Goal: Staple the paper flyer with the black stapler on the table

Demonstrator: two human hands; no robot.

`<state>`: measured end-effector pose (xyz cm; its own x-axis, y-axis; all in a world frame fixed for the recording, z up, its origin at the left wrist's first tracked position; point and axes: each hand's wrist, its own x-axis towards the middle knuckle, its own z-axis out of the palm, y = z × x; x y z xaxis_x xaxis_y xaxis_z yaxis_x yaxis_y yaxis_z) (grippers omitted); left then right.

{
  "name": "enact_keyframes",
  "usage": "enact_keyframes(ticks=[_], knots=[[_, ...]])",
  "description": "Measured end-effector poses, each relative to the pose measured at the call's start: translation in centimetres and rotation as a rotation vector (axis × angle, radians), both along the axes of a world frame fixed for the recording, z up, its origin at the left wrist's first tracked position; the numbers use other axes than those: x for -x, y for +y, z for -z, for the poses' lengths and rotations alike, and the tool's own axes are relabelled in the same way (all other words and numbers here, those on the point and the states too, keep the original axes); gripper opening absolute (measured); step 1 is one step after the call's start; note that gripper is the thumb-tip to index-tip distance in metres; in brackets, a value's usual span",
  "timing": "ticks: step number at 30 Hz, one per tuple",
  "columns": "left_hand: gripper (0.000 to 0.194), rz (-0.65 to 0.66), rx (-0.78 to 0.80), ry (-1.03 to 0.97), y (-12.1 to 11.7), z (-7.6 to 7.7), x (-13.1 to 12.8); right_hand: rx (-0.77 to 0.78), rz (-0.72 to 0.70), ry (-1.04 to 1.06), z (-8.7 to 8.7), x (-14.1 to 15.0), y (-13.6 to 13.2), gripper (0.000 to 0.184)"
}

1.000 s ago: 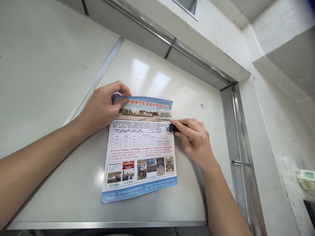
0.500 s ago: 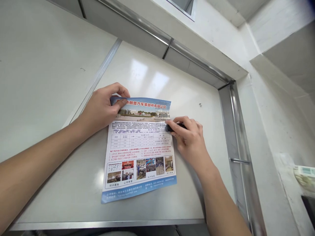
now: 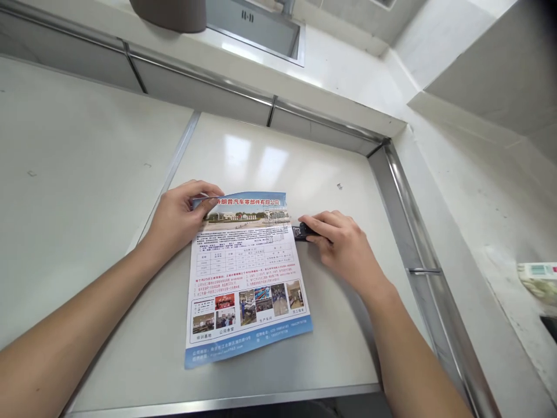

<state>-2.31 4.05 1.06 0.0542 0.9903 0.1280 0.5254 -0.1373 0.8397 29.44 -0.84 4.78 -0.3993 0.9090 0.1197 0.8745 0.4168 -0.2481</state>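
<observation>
The printed paper sheet (image 3: pixel 246 273) lies over the white table near its front edge, slightly tilted, its blue top edge bowed up a little where it is held. Since half a second ago, the black stapler (image 3: pixel 303 232) has drawn back from over the sheet's right side to just beside that edge, so the close-set rows of staples (image 3: pixel 277 218) near the upper right corner now show more fully; whether the stapler's base reaches under the paper I cannot tell. The right hand (image 3: pixel 342 239) is closed around the stapler's body, while the left hand (image 3: pixel 180 213) pinches the sheet's upper left corner, thumb on top. The paper looks thin, flexible and faintly glossy, rippled where the wire runs through it; the stapler is dark and narrow, with a glint of metal at its front. Beneath, the tabletop (image 3: pixel 130 342) is smooth and shiny, reflecting two pale patches of light, with small bits of bent wire (image 3: pixel 340 186) lying beyond the right hand. With the view shifted, a metal sink (image 3: pixel 261 35) and a rounded brown container (image 3: pixel 169 14) now show past the far rim.
</observation>
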Motion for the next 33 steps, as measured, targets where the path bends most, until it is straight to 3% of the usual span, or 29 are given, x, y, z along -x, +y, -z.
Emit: enact_keyframes(ticks=[7, 12, 17, 21, 25, 29, 33], knots=[[0.018, -0.013, -0.001, 0.028, -0.1, -0.4, -0.2, -0.026, 0.208, 0.082, 0.4, -1.8, 0.6, 0.036], [0.022, 0.000, 0.013, 0.064, -0.3, -0.6, -0.2, 0.047, 0.326, -0.012, 0.6, -2.3, 0.6, 0.011], [0.027, 0.000, 0.029, 0.100, -0.3, -0.7, -0.3, -0.117, 0.422, 0.060, 0.7, -1.3, 0.7, 0.008], [0.026, 0.002, 0.020, 0.117, -0.3, -0.9, -0.4, -0.199, 0.297, 0.267, 0.4, 1.0, -0.1, 0.006], [0.027, 0.014, 0.032, 0.153, -0.3, -1.2, -0.5, -0.068, 0.067, 0.437, 0.4, 4.6, -2.1, 0.012], [0.026, 0.031, 0.032, 0.126, -0.2, -1.1, -0.5, 0.104, -0.075, 0.430, 0.7, 7.7, -3.9, 0.010], [0.024, 0.041, 0.025, 0.096, -0.1, -0.8, -0.4, 0.156, -0.125, 0.345, 1.2, 9.1, -4.4, 0.006]])
